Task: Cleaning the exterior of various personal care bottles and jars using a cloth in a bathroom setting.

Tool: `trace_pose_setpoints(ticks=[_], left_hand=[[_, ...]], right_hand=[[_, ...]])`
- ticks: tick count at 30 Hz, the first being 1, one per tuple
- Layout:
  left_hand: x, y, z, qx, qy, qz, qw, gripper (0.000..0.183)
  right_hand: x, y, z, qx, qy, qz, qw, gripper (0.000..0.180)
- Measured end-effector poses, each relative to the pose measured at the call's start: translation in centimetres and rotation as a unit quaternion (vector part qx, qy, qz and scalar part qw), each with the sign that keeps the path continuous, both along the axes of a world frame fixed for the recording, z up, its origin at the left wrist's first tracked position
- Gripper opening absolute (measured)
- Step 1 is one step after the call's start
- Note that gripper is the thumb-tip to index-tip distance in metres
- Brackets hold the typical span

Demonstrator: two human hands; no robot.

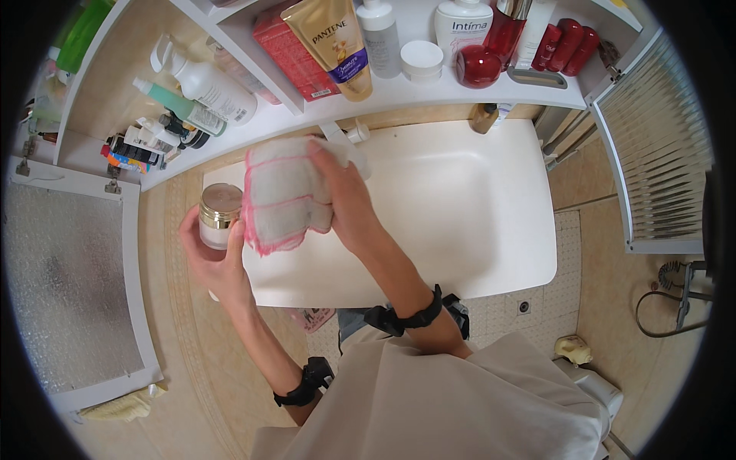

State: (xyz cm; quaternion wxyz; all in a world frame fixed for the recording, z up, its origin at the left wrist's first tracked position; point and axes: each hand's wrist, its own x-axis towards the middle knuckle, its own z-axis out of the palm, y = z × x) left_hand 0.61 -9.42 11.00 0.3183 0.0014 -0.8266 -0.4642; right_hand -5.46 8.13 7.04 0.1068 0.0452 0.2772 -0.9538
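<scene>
My left hand (215, 247) holds a cosmetic jar (220, 214) with a gold band and a pinkish lid, upright, at the left end of the white washbasin (517, 230). In my right hand (348, 210) is a folded white cloth (282, 184) with pink stitched edges. The cloth's left edge is right beside the jar; whether they touch is not plain. Both hands are above the basin's left part, and the cloth partly hides the faucet (339, 135).
An open wall cabinet with a white shelf (276, 123) spans the back, holding a Pantene tube (336, 49), a pump bottle (215, 86) and red containers (478, 66). Its glass doors (75, 282) stand open at both sides. A small brown bottle (484, 118) is at the basin's back rim.
</scene>
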Motion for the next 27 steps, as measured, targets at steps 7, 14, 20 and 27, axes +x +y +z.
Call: trace_pose_setpoints(ticks=[7,14,20,27], left_hand=[[-3.2,6.1,3.3,0.198,-0.073,-0.093,0.973,0.055],[-8.8,13.2,5.8,0.046,-0.034,-0.266,0.962,0.054],[-14.1,19.6,4.2,-0.055,0.002,-0.291,0.955,0.044],[-18.7,23.1,2.1,-0.209,0.148,-0.239,0.937,0.045]], right_hand=[[-2.2,2.1,-3.1,0.055,-0.104,-0.136,0.984,0.051],[-1.8,1.6,-4.7,0.124,-0.067,-0.174,0.975,0.054],[-1.7,-0.9,-6.7,0.166,-0.084,-0.133,0.974,0.047],[-1.8,-1.9,-9.1,0.189,0.016,-0.101,0.977,0.040]])
